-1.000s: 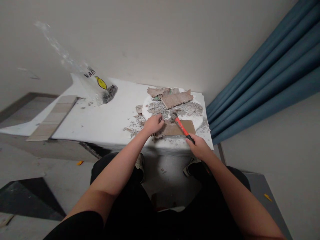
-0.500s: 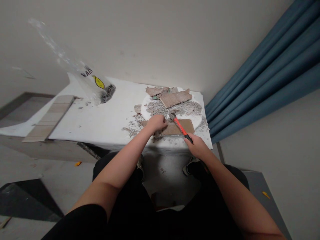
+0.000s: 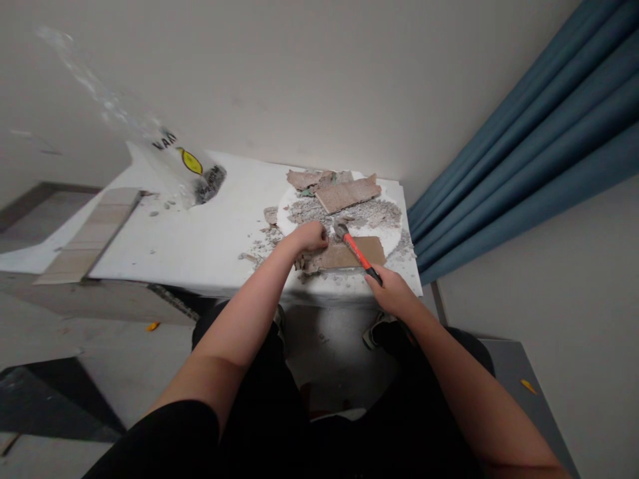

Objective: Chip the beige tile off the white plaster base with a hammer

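Observation:
My right hand (image 3: 393, 291) is closed round the black grip of a hammer (image 3: 355, 249) with an orange handle. Its metal head rests near the far edge of a brown tile piece (image 3: 349, 254) lying on the white table (image 3: 200, 239). My left hand (image 3: 309, 237) is curled with its fingers pressed on the left end of that tile, among grey rubble. Beyond lie a larger broken tile slab (image 3: 348, 193) and several smaller shards on a round white disc (image 3: 391, 237).
A clear plastic bag (image 3: 184, 169) with a yellow logo stands at the table's far left, next to a long beige plank (image 3: 87, 233). Blue curtains (image 3: 524, 146) hang at the right. My black-clad legs and shoes are below the table's front edge.
My left hand has curled tighter on the tile's left end. The hammer head has shifted slightly left over the tile. The whole view has drifted a little.

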Demonstrator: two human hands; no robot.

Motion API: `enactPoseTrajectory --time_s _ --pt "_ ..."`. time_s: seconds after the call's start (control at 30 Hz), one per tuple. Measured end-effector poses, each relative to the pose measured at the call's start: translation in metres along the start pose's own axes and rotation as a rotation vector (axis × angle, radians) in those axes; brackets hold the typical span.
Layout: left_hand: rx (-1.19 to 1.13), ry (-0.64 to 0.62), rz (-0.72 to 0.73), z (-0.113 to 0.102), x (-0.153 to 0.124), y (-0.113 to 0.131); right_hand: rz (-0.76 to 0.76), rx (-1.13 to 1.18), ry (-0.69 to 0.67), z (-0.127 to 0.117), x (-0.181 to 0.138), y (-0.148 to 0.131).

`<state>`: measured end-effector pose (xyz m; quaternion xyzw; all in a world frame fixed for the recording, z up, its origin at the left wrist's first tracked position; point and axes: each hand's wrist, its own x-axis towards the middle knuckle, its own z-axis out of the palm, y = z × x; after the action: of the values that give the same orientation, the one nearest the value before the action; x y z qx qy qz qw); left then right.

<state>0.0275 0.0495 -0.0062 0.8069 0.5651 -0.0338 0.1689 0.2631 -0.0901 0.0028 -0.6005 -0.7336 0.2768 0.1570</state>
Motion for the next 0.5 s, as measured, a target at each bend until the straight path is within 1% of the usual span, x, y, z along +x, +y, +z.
enactPoseTrajectory --time_s 0.13,0.33,0.5 --pt "-0.002 -0.036 0.046 -0.0021 0.0028 -0.0018 0.002 -0.001 -0.003 -0.0011 -0.0005 -0.0013" --pt "-0.029 -0.058 0.022 -0.0010 0.0060 -0.0010 -0.002 0.004 -0.004 -0.0014 -0.0005 -0.0006" --pt "-0.040 -0.042 0.022 -0.0008 0.0055 -0.0008 0.010 0.005 -0.014 -0.0021 -0.0009 -0.0005"
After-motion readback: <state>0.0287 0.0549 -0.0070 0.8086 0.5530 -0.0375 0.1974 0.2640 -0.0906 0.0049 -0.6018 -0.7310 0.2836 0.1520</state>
